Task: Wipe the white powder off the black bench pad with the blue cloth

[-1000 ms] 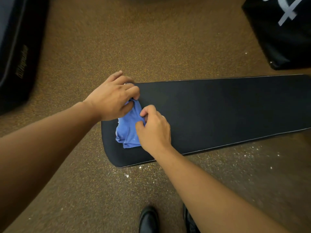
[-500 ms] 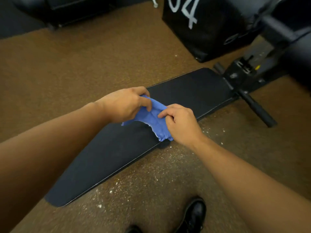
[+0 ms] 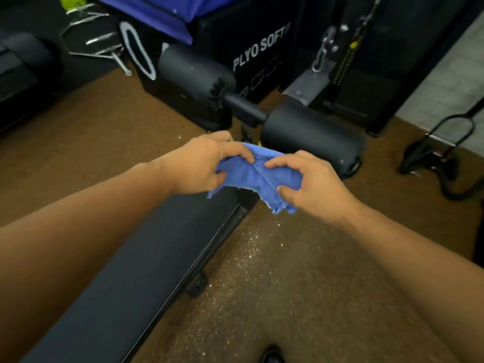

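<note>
Lifted off the pad (image 3: pixel 146 271) since a moment ago, the cloth (image 3: pixel 258 178) hangs pinched between left hand (image 3: pixel 201 163) and right hand (image 3: pixel 314 183); refold it clean-side out.

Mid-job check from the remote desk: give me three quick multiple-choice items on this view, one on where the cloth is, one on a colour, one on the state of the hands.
1. Where is the blue cloth?
A. Flat on the bench pad
B. Held up between both hands, over the pad's far end
C. On the floor

2. What colour is the lettering on the black box behind the foam rollers?
A. White
B. Yellow
C. Red

3. What are the hands doing?
A. Both open and empty
B. Only the right grips the cloth
C. Both pinch the cloth

Answers:
1 B: the cloth hangs between the left hand and right hand, above the end of the bench pad.
2 A: the "PLYO SOFT" print is white.
3 C: fingers of each hand close on the fabric.
</note>
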`<state>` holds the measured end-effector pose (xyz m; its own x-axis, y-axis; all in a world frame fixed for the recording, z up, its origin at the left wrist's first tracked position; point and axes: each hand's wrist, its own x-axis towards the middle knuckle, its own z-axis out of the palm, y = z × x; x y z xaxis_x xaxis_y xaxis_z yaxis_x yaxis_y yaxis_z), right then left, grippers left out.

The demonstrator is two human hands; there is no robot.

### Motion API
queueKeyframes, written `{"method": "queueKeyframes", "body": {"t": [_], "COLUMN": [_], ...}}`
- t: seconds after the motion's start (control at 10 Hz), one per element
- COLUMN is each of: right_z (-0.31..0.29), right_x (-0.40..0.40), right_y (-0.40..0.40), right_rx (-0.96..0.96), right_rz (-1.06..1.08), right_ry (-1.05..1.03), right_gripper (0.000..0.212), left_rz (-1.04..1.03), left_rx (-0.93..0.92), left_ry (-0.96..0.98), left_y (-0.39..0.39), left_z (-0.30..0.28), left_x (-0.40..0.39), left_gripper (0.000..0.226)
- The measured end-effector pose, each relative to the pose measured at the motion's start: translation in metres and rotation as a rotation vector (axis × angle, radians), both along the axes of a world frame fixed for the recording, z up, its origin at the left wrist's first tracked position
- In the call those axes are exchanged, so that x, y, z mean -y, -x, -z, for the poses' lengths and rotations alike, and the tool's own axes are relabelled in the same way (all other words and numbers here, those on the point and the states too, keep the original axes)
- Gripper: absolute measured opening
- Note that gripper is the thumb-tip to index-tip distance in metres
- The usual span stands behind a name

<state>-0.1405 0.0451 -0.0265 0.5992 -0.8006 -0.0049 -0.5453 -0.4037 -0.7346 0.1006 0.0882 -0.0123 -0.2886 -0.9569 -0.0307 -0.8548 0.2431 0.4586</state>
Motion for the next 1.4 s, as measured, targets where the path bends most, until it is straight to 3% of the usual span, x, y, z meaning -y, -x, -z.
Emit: {"method": "queueKeyframes", "body": {"t": [0.2,0.5,0.6,0.7,0.8,1.0,1.2,1.4], "right_z": [-0.038,-0.025,-0.022,-0.022,-0.019,-0.011,-0.008,-0.02], "right_x": [0.055,0.079,0.079,0.076,0.075,0.072,0.068,0.07], "right_y": [0.054,0.071,0.07,0.07,0.069,0.07,0.069,0.078], "right_rx": [0.071,-0.011,-0.023,-0.009,-0.075,-0.346,-0.356,-0.314], "right_rz": [0.188,0.391,0.415,0.42,0.399,0.283,0.249,0.245], "right_ry": [0.179,0.052,0.02,0.01,-0.016,0.154,0.15,0.125], "right_gripper": [0.057,0.067,0.066,0.066,0.072,0.083,0.083,0.083], "left_rz": [0.097,0.18,0.159,0.139,0.138,0.25,0.286,0.279], "left_rx": [-0.043,0.196,0.204,0.105,0.134,0.294,0.202,0.332], "left_ry": [0.055,-0.073,-0.054,-0.032,-0.012,0.175,0.106,0.118], "left_y": [0.042,0.067,0.055,0.051,0.048,0.051,0.047,0.053], "left_z": [-0.049,-0.04,-0.03,-0.025,-0.02,-0.006,0.006,-0.012], "left_x": [0.09,0.142,0.145,0.147,0.146,0.147,0.147,0.146], "left_gripper": [0.068,0.084,0.079,0.072,0.072,0.078,0.083,0.084]}}
